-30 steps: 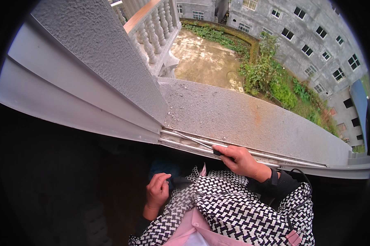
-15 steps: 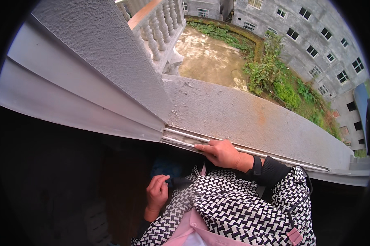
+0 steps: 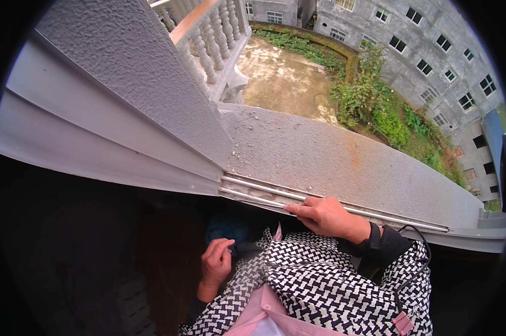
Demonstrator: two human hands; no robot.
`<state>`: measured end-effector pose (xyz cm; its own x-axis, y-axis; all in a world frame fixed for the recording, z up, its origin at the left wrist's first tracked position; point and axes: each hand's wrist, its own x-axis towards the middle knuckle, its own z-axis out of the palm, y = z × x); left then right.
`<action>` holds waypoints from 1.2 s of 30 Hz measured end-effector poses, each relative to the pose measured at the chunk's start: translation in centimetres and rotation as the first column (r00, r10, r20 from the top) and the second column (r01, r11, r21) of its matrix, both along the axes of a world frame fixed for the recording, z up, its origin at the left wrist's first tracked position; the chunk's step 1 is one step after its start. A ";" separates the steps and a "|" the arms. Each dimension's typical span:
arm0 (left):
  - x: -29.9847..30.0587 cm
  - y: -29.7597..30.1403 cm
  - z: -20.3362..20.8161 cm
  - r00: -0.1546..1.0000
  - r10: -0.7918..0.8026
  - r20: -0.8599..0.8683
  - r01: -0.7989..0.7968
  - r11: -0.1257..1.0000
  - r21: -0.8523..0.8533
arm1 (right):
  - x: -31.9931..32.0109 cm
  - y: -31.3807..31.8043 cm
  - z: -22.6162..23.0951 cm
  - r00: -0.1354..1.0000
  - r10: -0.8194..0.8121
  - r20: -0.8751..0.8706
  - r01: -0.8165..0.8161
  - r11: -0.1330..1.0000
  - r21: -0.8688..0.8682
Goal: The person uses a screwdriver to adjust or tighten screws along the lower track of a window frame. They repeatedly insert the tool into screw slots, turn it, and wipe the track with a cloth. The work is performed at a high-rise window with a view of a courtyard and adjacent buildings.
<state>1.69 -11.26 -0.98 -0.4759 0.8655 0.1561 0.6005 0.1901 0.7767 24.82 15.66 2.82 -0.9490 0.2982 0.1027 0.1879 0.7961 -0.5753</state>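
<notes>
My right hand [image 3: 326,215] lies over the lower window track [image 3: 253,193], its fingers pressed together at the inner rail. Whatever is under those fingers, if anything, is hidden. Two pale rails run along the track, with grimy grooves between them. Lower down and to the left, my left hand [image 3: 215,262] hangs off the track in front of the dark room, fingers curled. A dark, blurred shape [image 3: 246,248] shows beside its fingertips; I cannot tell what it is or whether the hand holds it.
Outside the track slopes a rough concrete sill [image 3: 314,145] with loose crumbs and a rust stain. At left stands the white window frame [image 3: 113,143]. Beyond are a balustrade [image 3: 211,47], a yard [image 3: 286,78] far below and a grey building [image 3: 398,33]. A black cable [image 3: 426,249] hangs by my right sleeve.
My right hand has slid a short way to the right along the track, uncovering more of the inner rail. My left hand has stayed nearly where it was.
</notes>
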 end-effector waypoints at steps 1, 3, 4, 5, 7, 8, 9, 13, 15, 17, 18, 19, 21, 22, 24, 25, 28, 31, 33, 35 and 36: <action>0.0 0.0 0.3 1.000 0.006 0.015 -0.006 1.000 -0.007 | -0.5 -0.2 0.1 0.999 -0.021 0.037 0.018 0.997 0.081; 0.1 -0.1 0.5 1.000 0.011 -0.016 -0.011 1.000 0.003 | -1.8 -0.5 0.0 0.996 -0.012 0.085 0.005 0.996 0.084; 0.1 -0.2 0.6 1.000 0.016 -0.005 -0.016 1.000 0.000 | -2.6 -0.7 -0.3 0.988 -0.025 0.150 0.008 0.994 0.111; 0.1 -0.3 0.8 1.000 0.021 -0.013 -0.021 1.000 -0.003 | -3.4 -0.8 -0.5 0.993 -0.013 0.114 0.002 0.995 0.097; 0.2 -0.4 0.9 0.999 0.041 0.022 -0.040 0.999 -0.014 | -4.9 -1.0 -1.1 0.998 0.021 0.051 -0.025 0.996 0.083; 0.1 -0.4 1.0 0.999 0.033 -0.005 -0.033 0.999 -0.009 | -5.2 -0.8 -1.3 0.999 0.007 0.051 -0.007 1.000 0.000; 0.2 -0.4 0.9 0.999 0.035 -0.014 -0.035 0.999 -0.002 | -5.4 -0.7 -1.5 1.000 0.016 0.010 -0.015 0.995 -0.096; -0.2 -0.2 0.9 0.999 0.025 0.034 -0.025 1.000 -0.004 | -4.5 -0.2 -1.1 0.927 -0.188 -0.325 -0.011 0.852 -0.523; -0.4 0.0 0.9 1.000 0.006 -0.015 -0.005 1.000 0.013 | -3.2 0.0 -0.3 0.888 -0.439 -0.133 0.171 0.587 -0.792; -0.5 0.1 0.8 1.000 -0.009 -0.011 0.009 1.000 0.008 | -2.4 0.5 0.2 0.863 -0.504 -0.046 0.271 0.537 -0.799; -0.5 0.2 0.7 1.000 -0.008 0.007 0.008 1.000 -0.001 | -2.0 0.8 0.5 0.882 -0.462 -0.088 0.277 0.662 -0.696; -0.4 0.2 0.6 0.999 -0.009 0.040 0.010 1.000 -0.016 | -1.5 0.9 0.7 0.926 -0.363 -0.105 0.253 0.802 -0.541; -0.4 0.1 0.4 1.000 -0.003 0.004 0.003 1.000 -0.001 | -0.4 1.1 1.2 0.984 -0.153 -0.088 0.136 0.976 -0.167; -0.4 0.0 0.3 1.000 0.002 0.014 -0.002 1.000 -0.006 | 0.1 1.0 1.4 0.989 -0.147 -0.028 0.141 0.979 -0.147; -0.4 -0.2 0.2 1.000 0.010 0.020 -0.010 1.000 -0.012 | 1.1 1.0 2.0 0.983 -0.151 0.109 0.160 0.984 -0.083; -0.4 -0.3 0.3 0.998 0.026 0.050 -0.025 0.999 -0.020 | 1.5 1.0 2.6 0.982 -0.138 0.130 0.147 0.987 -0.059; -0.3 -0.6 0.1 0.999 0.032 0.036 -0.031 0.999 -0.025 | 2.4 1.2 4.1 0.977 -0.116 0.177 0.119 0.993 -0.007; -0.3 -1.0 0.1 0.998 0.054 0.037 -0.054 0.999 -0.011 | 2.9 1.4 5.8 0.966 -0.142 0.217 0.141 0.990 0.020; -0.4 -1.2 0.0 0.998 0.052 0.022 -0.052 0.999 -0.011 | 3.2 1.5 6.7 0.944 -0.189 0.271 0.171 0.981 0.087; -0.6 -1.2 -0.2 0.999 0.047 0.025 -0.047 0.999 -0.005 | 3.8 1.6 7.6 0.936 -0.179 0.305 0.160 0.983 0.086; -0.8 -1.1 -0.3 0.999 0.040 0.026 -0.041 0.999 0.003 | 4.0 1.7 7.9 0.945 -0.158 0.286 0.138 0.986 0.090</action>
<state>0.89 -12.37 -1.28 -0.5144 0.8449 0.1466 0.5723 0.2110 0.7924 28.82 17.36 10.76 -0.8862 0.4396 -0.1464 0.4577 0.7815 -0.4239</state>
